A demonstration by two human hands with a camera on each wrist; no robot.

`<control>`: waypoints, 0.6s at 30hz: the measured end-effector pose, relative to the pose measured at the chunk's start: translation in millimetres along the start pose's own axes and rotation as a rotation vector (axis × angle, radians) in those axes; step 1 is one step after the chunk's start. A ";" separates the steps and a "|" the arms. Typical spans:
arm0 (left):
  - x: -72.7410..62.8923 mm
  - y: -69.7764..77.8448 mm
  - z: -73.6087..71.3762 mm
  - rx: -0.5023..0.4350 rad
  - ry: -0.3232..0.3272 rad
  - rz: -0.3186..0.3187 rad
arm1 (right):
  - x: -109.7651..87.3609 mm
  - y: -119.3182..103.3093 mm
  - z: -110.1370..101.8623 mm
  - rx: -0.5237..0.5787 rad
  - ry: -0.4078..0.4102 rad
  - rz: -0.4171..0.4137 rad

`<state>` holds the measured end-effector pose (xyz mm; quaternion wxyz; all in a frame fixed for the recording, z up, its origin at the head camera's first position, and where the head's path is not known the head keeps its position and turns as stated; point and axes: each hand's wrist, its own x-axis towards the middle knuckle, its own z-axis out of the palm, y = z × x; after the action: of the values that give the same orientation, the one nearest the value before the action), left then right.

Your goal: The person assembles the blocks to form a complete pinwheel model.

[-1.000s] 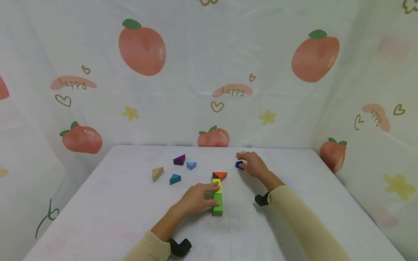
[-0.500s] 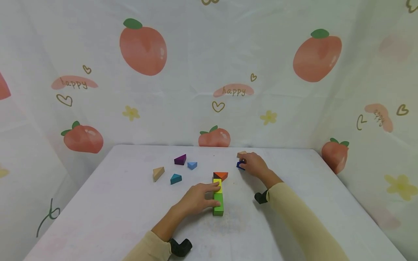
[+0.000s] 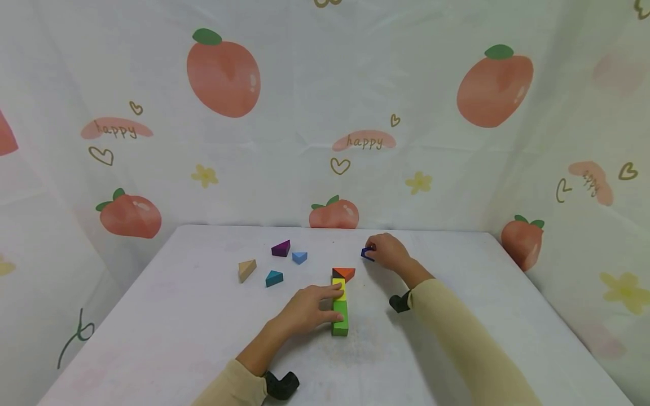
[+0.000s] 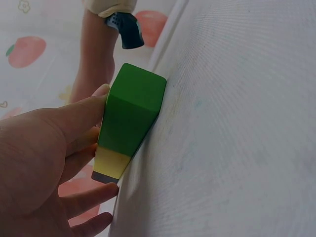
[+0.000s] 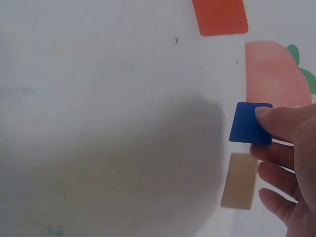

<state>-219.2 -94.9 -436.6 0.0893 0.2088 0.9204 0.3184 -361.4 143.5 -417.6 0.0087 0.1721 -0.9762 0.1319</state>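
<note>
A green block (image 3: 341, 324) and a yellow block (image 3: 338, 288) lie end to end in a row, with an orange triangular block (image 3: 346, 273) at the far end. My left hand (image 3: 303, 309) rests along this row from the left, thumb on the green block and a fingertip on the yellow one, fingers fairly straight. Further back on the right, my right hand (image 3: 390, 252) pinches a dark blue block (image 5: 247, 123) between thumb and finger. A tan block (image 5: 239, 180) lies beside it in the right wrist view; the hand hides it in the head view.
Left of the row lie a purple block (image 3: 281, 248), a light blue triangle (image 3: 299, 257), a teal triangle (image 3: 274, 278) and a tan triangle (image 3: 246, 270). The white table (image 3: 167, 316) meets a printed cloth (image 3: 284, 186) behind.
My right hand has taken the dark blue block between its fingers and shifted it slightly left, covering the tan block behind in the head view. The left hand stays on the row.
</note>
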 end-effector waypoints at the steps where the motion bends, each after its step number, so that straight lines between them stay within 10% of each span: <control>1: 0.2 -0.2 0.2 0.001 0.000 -0.001 | 0.9 -1.5 0.5 0.003 0.000 -0.004; 18: 0.1 0.8 0.3 0.010 -0.002 0.005 | 8.2 -32.2 6.2 -0.016 -0.028 -0.042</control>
<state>-219.0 -94.1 -436.3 0.0885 0.2119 0.9213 0.3138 -358.1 110.0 -414.8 -0.0010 0.1946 -0.9734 0.1213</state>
